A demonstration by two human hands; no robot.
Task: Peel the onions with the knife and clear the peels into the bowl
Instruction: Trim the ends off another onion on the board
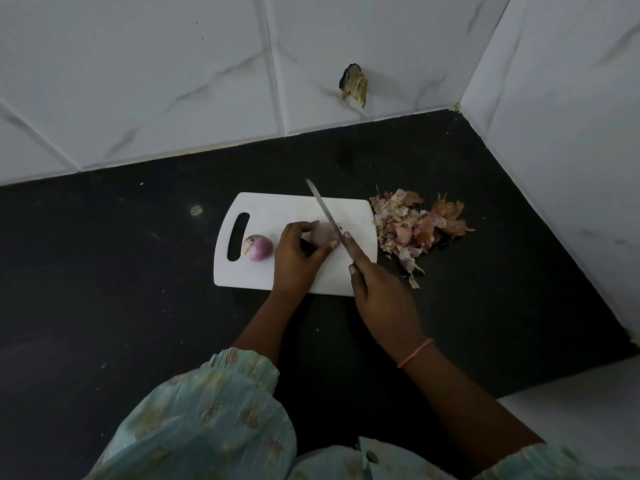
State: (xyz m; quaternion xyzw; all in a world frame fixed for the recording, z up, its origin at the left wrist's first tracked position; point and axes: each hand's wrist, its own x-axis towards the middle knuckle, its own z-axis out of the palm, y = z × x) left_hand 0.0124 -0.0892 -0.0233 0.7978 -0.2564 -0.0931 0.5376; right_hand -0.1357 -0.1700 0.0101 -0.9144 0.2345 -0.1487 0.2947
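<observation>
Hands [298, 252] [377, 289], two onions [258, 247] [322, 233], one knife [325, 211], apparently cutting

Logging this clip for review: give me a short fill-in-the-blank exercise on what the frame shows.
1. The right hand holds the ____.
2. The left hand steadies an onion on the white ____.
3. The peels lie heaped on the counter to the board's ____.

Missing words: knife; cutting board; right

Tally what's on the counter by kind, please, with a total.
Onions: 2, a loose onion and a held onion in the left hand
Knife: 1, in the right hand
Board: 1
Peel pile: 1
Bowl: 0 in view
Total: 5
</observation>
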